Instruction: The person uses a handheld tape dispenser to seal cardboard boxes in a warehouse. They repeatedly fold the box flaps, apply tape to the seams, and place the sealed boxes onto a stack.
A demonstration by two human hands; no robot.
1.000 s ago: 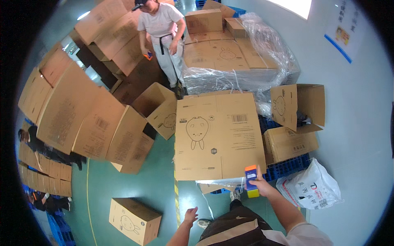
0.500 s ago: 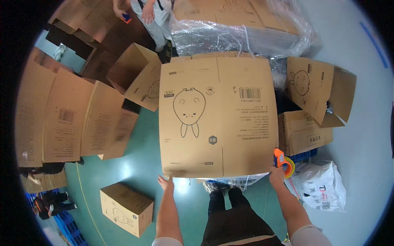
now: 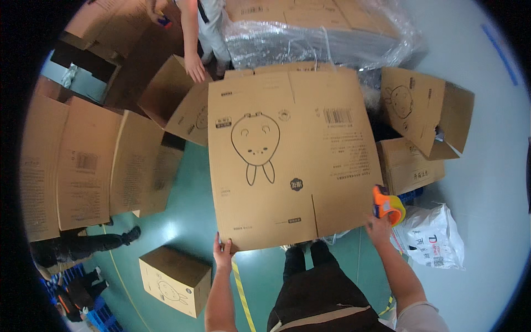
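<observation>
A large flattened cardboard box (image 3: 298,160) with a line-drawn animal face lies in front of me, turned slightly askew. My left hand (image 3: 223,253) pinches its near left corner, thumb on top and fingers at the edge. At the near right corner my right hand (image 3: 378,228) grips an orange tape dispenser (image 3: 387,206) with a yellow roll, and its fingers also touch the cardboard's edge. Whether those fingers reach under the sheet is hidden. More flattened cardboard (image 3: 310,67) shows just beyond its far edge.
A wrapped cardboard stack (image 3: 276,47) stands at the far side. Open boxes (image 3: 426,110) and a white sack (image 3: 428,238) are on the right. Upright cartons (image 3: 88,166) line the left, with a box (image 3: 177,282) on the floor. A co-worker's hand (image 3: 194,67) hangs near an open box.
The flattened box has turned a little, and its near left corner has come closer to me. The co-worker's hand has lowered toward the open box. At the left, another person's leg has come into view.
</observation>
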